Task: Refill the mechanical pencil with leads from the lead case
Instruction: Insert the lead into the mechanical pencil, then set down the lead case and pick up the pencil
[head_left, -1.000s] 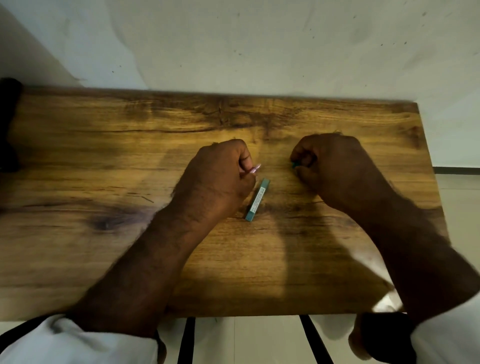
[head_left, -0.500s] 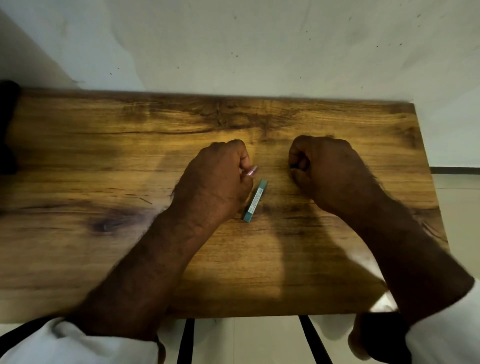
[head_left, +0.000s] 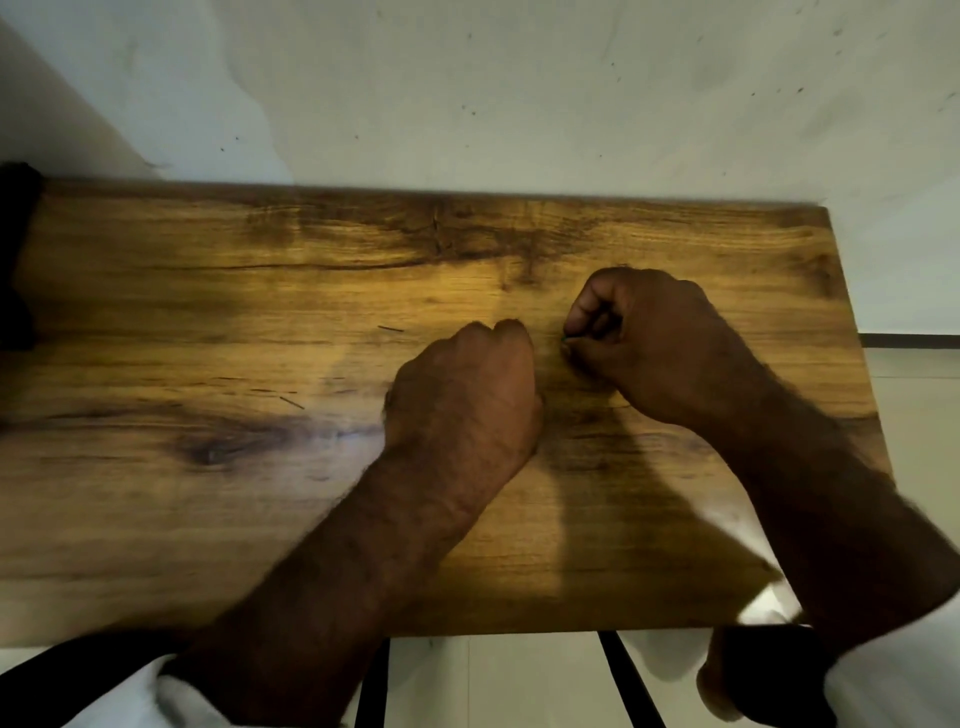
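My left hand (head_left: 462, 400) lies as a curled fist on the wooden table (head_left: 208, 291), knuckles up. It covers the spot where the teal lead case lay, so the case is hidden. The mechanical pencil, whose pink tip stuck out of this fist earlier, is hidden too. My right hand (head_left: 660, 343) sits just to the right, fingers curled. Its thumb and forefinger pinch a small thin dark piece (head_left: 567, 339) just above the table. I cannot tell whether that piece is a lead. The two hands are a few centimetres apart.
Thin dark lines, either loose leads or marks, lie on the wood left of my left hand (head_left: 390, 328) (head_left: 292, 401). A pale wall (head_left: 519, 93) runs behind the table's far edge. A dark object (head_left: 15, 249) stands at the left edge. The table's right edge (head_left: 857, 364) is close to my right forearm.
My left hand has slid right and towards me, over the lead case, hiding both the case and the pencil tip. My right hand has stayed nearly in place, and the dark piece now shows at its fingertips.
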